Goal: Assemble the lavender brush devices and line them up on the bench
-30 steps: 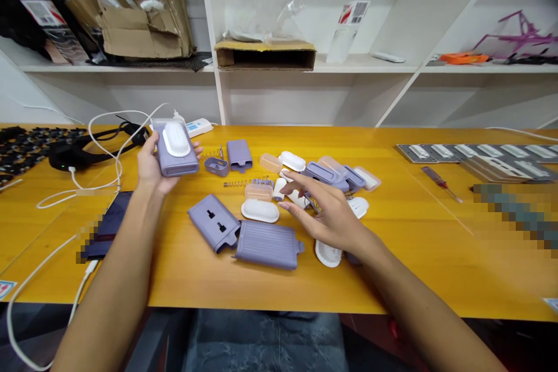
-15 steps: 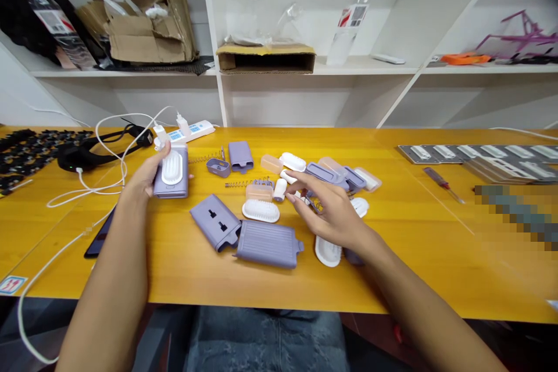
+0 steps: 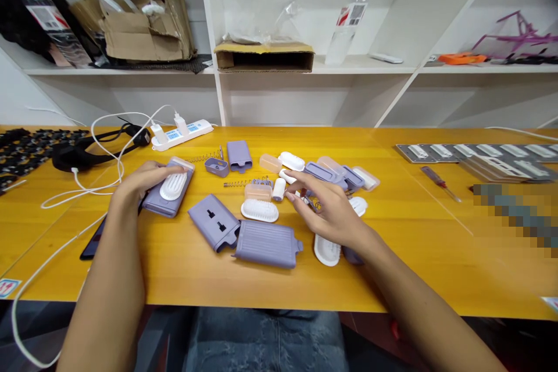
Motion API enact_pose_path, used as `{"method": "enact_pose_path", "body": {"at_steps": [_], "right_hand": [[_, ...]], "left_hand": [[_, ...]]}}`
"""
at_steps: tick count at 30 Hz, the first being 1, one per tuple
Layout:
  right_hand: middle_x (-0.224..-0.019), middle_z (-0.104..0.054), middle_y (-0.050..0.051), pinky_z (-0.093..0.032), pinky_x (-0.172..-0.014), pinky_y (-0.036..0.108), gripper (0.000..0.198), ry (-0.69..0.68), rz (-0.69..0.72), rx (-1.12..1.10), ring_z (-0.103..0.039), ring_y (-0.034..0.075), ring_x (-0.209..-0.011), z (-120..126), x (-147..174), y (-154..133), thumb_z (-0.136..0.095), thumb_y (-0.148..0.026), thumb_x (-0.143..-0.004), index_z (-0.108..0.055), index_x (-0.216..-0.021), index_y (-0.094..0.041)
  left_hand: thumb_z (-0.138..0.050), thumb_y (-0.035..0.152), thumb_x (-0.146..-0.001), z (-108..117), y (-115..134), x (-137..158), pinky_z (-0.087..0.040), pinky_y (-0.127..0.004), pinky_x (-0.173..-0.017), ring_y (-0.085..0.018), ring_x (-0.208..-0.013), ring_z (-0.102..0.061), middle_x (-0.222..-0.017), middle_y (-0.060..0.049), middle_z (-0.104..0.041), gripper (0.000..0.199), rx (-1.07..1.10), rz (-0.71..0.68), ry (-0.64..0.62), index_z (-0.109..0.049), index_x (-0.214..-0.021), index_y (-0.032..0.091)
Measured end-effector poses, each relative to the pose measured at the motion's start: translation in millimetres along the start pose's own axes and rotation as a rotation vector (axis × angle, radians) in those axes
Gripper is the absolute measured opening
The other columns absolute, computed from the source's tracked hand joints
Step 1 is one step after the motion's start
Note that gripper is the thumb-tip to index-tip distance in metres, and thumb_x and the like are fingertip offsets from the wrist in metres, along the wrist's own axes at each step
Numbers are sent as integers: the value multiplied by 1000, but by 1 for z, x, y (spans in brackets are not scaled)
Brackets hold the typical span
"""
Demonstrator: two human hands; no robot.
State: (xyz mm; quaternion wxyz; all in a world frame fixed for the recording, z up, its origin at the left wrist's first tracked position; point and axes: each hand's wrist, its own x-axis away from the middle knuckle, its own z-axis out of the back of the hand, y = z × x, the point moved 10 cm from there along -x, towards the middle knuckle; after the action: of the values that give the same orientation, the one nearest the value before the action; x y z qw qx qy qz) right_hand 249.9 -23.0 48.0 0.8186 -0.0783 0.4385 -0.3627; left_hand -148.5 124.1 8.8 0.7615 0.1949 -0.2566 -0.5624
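Observation:
My left hand (image 3: 146,177) is closed around a purple case (image 3: 163,204), its thumb reaching over the top. On that case lies a white bristled brush head (image 3: 172,186), and a clear cover shows at the case's far end. My right hand (image 3: 325,206) hovers over a cluster of parts, fingers bent and thumb apart from the index finger, holding nothing I can see. Nearest its fingertips is a small white cylinder (image 3: 279,189). Below lie a slotted purple shell (image 3: 214,224) and a ribbed purple shell (image 3: 268,244). Beside them is another white brush head (image 3: 260,210).
Springs (image 3: 235,184), a purple tray (image 3: 217,167) and a purple sleeve (image 3: 239,155) lie behind. A power strip (image 3: 183,133) with white cables sits back left, near black goggles (image 3: 82,154). At right are a screwdriver (image 3: 440,183) and a metal plate (image 3: 436,153).
My left hand has tilted the purple case and brought it slightly lower and nearer me, thumb now across the brush head. My right hand stays nearly still.

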Motion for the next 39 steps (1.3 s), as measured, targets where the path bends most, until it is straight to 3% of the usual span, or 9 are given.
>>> {"method": "enact_pose_path", "body": {"at_steps": [6,10,14,16,19,22,28,35,39], "right_hand": [[-106,-80,4,-63,-82,42,60,-20,-28,-3,-77,25,-91,-3,-1,2,-60,-11,-101,-54,-158,-32],[-105,-81,6,-64,-83,43,58,-26,-39,5,-78,26,-92,-4,-2,2,-59,-14,-102,-55,-158,-30],[-103,-81,5,-63,-83,42,58,-30,-52,7,-77,26,-90,-5,-1,4,-59,-14,-103,-55,-159,-30],[-104,-81,5,-63,-82,41,57,-34,-57,6,-77,25,-90,-6,-1,5,-59,-15,-103,-56,-158,-30],[-104,-82,6,-63,-81,40,55,-42,-68,14,-76,25,-87,-8,-1,7,-59,-16,-103,-57,-157,-29],[-103,-82,6,-63,-82,41,54,-49,-71,18,-76,25,-87,-9,-1,7,-58,-17,-104,-57,-157,-28],[-104,-82,7,-63,-82,43,55,-47,-58,15,-76,26,-88,-7,-2,7,-58,-16,-103,-56,-157,-29],[-106,-82,7,-64,-88,44,54,-1,-46,-4,-78,27,-96,2,-1,7,-59,-15,-104,-57,-156,-28],[-103,-81,6,-63,-83,43,51,6,-34,0,-76,25,-91,4,-1,7,-59,-15,-104,-57,-154,-26]], "left_hand": [[-74,64,-83,10,0,0,-43,-27,-54,-26,-75,-71,-76,-6,-77,51,-222,23,16,-79,-84,13],[-67,59,-87,13,6,-4,-49,-31,-62,-30,-79,-73,-78,-10,-79,47,-301,-28,55,-80,-80,14],[-64,53,-90,19,23,0,-58,-43,-89,-38,-103,-76,-108,-18,-83,47,-330,-116,220,-81,-108,12],[-60,51,-94,19,37,7,-53,-51,-109,-42,-127,-68,-128,-21,-78,51,-339,-204,323,-77,-123,12],[-58,40,-97,5,61,13,-44,-46,-123,-36,-140,-62,-143,-18,-71,44,-355,-363,369,-74,-130,15],[-55,30,-99,-25,87,10,-46,-47,-121,-37,-140,-61,-144,-21,-70,45,-494,-543,288,-66,-138,12],[-62,10,-85,-64,122,-40,-55,-44,-102,-39,-123,-72,-133,-24,-75,43,-619,-556,88,-74,-127,13],[-82,17,-69,-81,134,-89,-54,-33,-87,-31,-97,-76,-93,-12,-83,13,-640,-503,-56,-79,-81,19],[-81,18,-71,-71,141,-89,-53,-35,-91,-32,-99,-76,-92,-12,-83,9,-598,-555,-11,-79,-80,19]]}}
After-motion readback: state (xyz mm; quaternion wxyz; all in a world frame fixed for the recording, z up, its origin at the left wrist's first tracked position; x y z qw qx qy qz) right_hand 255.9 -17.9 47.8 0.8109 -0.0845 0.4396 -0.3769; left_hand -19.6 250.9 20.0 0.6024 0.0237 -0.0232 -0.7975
